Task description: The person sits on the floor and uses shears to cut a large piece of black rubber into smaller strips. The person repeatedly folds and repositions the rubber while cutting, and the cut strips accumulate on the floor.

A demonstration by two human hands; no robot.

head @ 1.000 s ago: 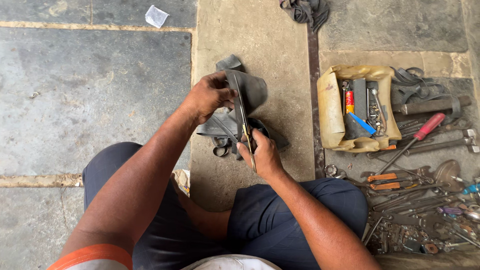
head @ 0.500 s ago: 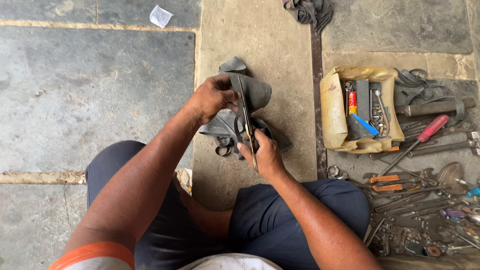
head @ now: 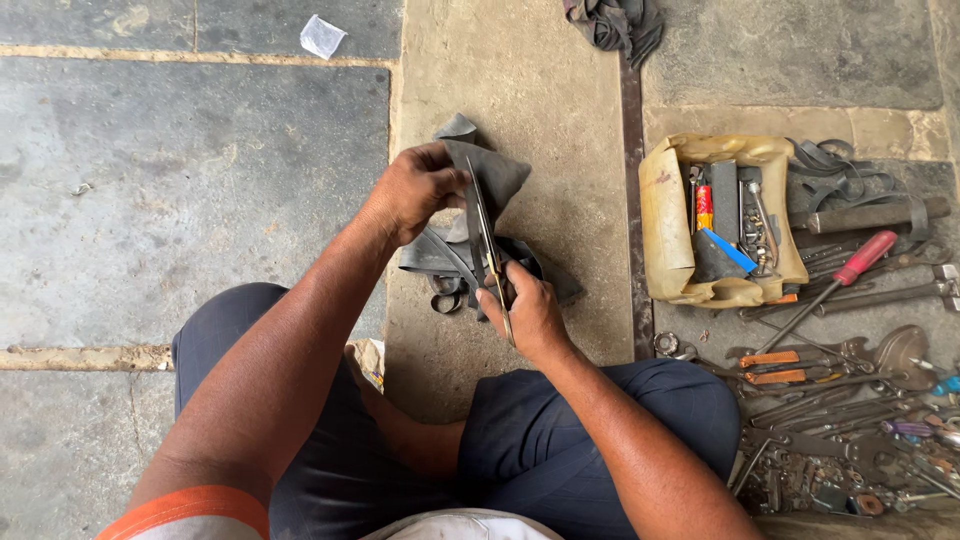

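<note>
My left hand (head: 415,190) pinches the upper part of a dark grey rubber inner tube (head: 495,175), holding a flap of it up over the stone floor. My right hand (head: 530,310) grips the handles of long metal scissors (head: 487,245). The blades point away from me and run along the held flap of rubber. More of the tube lies folded in a heap under both hands, between my knees.
A yellowish cut-open container (head: 670,215) holds a small tube, a blue piece and metal bits at the right. Beyond it lie a red-handled screwdriver (head: 850,270), pliers, spanners and several loose tools. A dark rag (head: 610,20) lies at the top, a crumpled white wrapper (head: 323,35) at upper left.
The scissors have slid a little further along the rubber flap. Both hands stay almost where they were.
</note>
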